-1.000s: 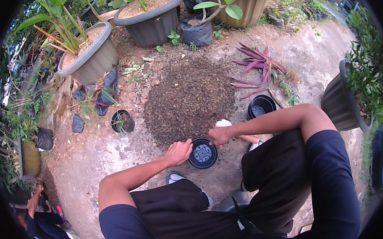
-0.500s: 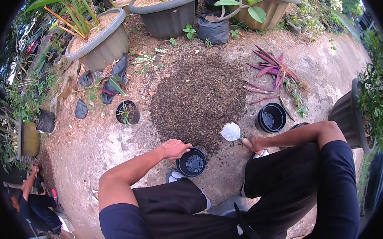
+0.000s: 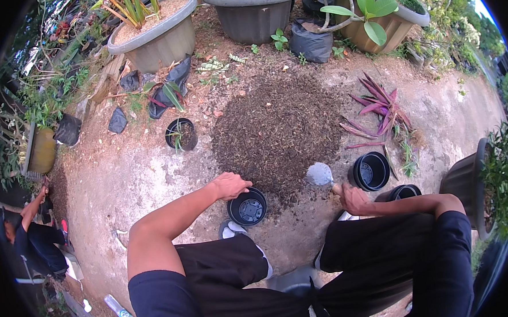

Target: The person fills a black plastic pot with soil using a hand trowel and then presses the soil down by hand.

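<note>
My left hand (image 3: 232, 185) is closed on the rim of a black plastic pot (image 3: 248, 209), which stands on the ground in front of my left foot with its ribbed bottom showing. In my right hand (image 3: 354, 200) is the handle of a hand trowel. Its pale grey blade (image 3: 320, 174) hangs at the near right edge of a dark heap of soil (image 3: 278, 134). No load of soil can be made out on the blade.
Two black pots, one upright (image 3: 371, 171) and one partly hidden (image 3: 405, 192), stand near my right forearm. Uprooted purple-leaved plants (image 3: 380, 106) lie beyond. A small potted plant (image 3: 181, 134) stands left of the heap; large planters (image 3: 252, 12) line the back. Another person (image 3: 37, 239) works far left.
My view has turned, tilting the scene clockwise. More of the pot by my right forearm shows. Both hands keep their holds on the pot and the trowel, with little movement.
</note>
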Demonstrator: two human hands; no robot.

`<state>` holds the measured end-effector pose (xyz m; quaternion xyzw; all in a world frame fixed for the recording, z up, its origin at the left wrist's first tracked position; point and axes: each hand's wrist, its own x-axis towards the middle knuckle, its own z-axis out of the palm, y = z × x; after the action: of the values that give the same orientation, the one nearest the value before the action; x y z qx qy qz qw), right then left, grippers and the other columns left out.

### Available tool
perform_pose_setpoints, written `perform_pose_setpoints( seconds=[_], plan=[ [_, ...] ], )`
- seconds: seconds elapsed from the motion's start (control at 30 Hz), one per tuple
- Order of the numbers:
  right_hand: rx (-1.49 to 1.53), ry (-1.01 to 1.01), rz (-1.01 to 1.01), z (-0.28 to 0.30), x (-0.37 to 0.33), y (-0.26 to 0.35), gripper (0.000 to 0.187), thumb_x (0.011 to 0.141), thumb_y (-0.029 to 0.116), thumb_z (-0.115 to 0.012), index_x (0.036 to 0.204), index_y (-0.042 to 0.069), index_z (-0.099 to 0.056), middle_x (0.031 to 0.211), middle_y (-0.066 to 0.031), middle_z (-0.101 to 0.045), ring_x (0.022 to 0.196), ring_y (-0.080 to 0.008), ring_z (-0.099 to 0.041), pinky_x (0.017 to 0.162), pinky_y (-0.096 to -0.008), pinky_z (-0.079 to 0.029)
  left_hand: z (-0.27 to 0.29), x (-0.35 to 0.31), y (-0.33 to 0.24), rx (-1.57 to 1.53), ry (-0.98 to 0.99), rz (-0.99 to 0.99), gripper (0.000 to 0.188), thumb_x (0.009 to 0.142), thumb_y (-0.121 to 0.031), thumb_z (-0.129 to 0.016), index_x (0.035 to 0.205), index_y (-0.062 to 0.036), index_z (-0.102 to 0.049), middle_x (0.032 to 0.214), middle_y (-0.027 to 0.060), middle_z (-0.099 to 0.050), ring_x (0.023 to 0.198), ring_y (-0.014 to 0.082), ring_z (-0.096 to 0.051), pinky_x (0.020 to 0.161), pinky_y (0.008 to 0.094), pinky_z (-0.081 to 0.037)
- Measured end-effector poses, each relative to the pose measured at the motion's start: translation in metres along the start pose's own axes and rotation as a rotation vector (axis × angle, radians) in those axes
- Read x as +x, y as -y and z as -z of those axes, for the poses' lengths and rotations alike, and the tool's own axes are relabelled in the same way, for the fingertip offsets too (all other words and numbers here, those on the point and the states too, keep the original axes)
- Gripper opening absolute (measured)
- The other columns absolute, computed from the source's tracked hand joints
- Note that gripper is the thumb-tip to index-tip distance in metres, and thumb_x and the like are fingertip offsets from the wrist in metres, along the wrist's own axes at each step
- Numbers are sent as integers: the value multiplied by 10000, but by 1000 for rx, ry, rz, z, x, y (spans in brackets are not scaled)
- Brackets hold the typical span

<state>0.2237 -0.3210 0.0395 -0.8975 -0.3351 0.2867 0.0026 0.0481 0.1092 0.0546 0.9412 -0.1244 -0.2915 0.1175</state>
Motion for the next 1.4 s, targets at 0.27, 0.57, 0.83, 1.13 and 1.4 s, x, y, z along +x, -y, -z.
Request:
perform_pose_setpoints(
  seconds=[0.27, 0.57, 0.83, 1.13, 1.4],
  plan=[
    [-101, -147, 195, 35, 8, 6, 368, 938, 229, -611, 1148, -14, -431, 834, -270, -657, 751, -463, -679, 642, -570, -525, -15, -27, 13, -21, -44, 41, 361, 1058, -362, -478, 1298, -130, -615, 918, 200, -729, 907, 408, -707, 803, 531, -558],
    [-35, 415, 325, 28, -16, 0, 640, 961, 635, -549, 1148, 27, -614, 817, -264, -681, 839, -469, -684, 774, -551, -519, -20, -22, 18, 7, 19, 38, 345, 1058, -362, -477, 1300, -158, -614, 931, 186, -733, 915, 400, -709, 818, 527, -558],
    [-270, 489, 360, 30, 17, 10, 635, 953, 619, -552, 1273, 72, -594, 931, -248, -710, 942, -452, -696, 830, -537, -537, -17, -22, 15, -24, 28, 22, 322, 1057, -362, -476, 1255, -145, -609, 928, 184, -724, 943, 398, -700, 821, 529, -550],
    [-284, 317, 279, 42, 41, 16, 547, 986, 559, -520, 1299, 116, -587, 916, -234, -719, 906, -444, -708, 789, -558, -548, -13, -15, 15, -8, 14, -18, 314, 1058, -359, -470, 1217, -130, -613, 891, 184, -720, 914, 405, -698, 802, 529, -548],
    [-143, 183, 236, 67, 42, 33, 529, 994, 539, -517, 1171, 57, -644, 861, -259, -701, 879, -463, -694, 767, -552, -542, -17, -21, 19, 5, 16, 3, 304, 1051, -358, -491, 1212, -135, -620, 902, 195, -725, 904, 409, -703, 783, 533, -555]
  ],
)
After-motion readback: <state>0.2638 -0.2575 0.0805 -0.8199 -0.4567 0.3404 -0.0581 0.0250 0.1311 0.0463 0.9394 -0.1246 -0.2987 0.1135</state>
